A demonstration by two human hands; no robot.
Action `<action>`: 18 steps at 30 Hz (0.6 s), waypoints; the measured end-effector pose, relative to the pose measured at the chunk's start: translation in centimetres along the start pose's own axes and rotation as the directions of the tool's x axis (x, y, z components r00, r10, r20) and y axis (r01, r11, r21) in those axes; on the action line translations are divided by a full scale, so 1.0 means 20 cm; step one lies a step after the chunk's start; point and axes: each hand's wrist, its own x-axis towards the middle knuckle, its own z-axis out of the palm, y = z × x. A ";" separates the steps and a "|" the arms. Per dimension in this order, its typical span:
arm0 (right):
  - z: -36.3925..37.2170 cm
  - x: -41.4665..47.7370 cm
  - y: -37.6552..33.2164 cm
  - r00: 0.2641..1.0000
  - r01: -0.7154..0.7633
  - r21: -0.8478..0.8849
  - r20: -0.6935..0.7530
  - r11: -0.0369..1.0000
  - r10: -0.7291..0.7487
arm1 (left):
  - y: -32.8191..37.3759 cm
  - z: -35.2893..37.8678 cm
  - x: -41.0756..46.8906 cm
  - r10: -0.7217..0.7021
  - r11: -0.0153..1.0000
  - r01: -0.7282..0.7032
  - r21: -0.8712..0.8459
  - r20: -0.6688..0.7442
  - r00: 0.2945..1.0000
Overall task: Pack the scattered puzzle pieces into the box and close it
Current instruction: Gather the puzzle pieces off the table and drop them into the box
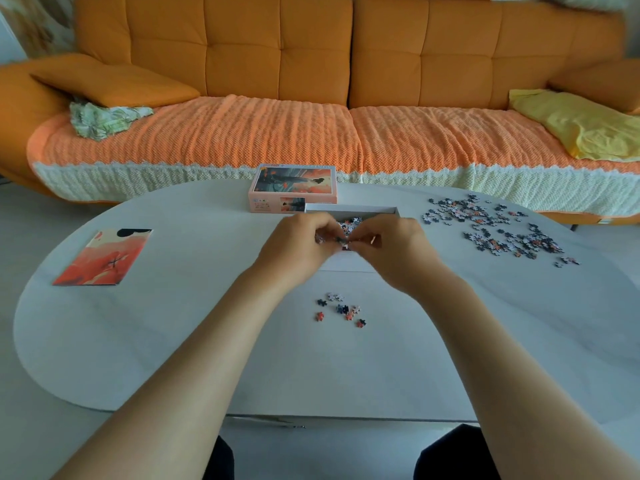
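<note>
Both hands meet over the open box tray (349, 209), which sits on the white worktop (173, 341) just in front of its lid (294, 188). The left hand (298, 244) and right hand (388, 247) have their fingers curled inward, together pinching a clump of puzzle pieces (343, 241) between the fingertips. The clump is held above the tray's near half, presumably so that anything let go falls inside and not onto the worktop. Some loose pieces (349, 223) already lie in the tray's far part.

The lid stands picture side up, touching or just beside the tray's far left corner, out of the way of the filling yet close for closing later. Most of the work remains, by the look of it. A big scatter of pieces (495, 226) lies well off to the right, and a small cluster of pieces (341, 308) lies nearer the person, between the forearms. A printed reference sheet (104, 258) lies flat to the left.
</note>
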 end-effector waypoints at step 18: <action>-0.05 -0.09 0.06 0.875 0.017 -0.044 0.485 0.999 0.006 | -0.07 -0.01 -0.08 0.162 0.957 -0.199 0.209 0.182 0.970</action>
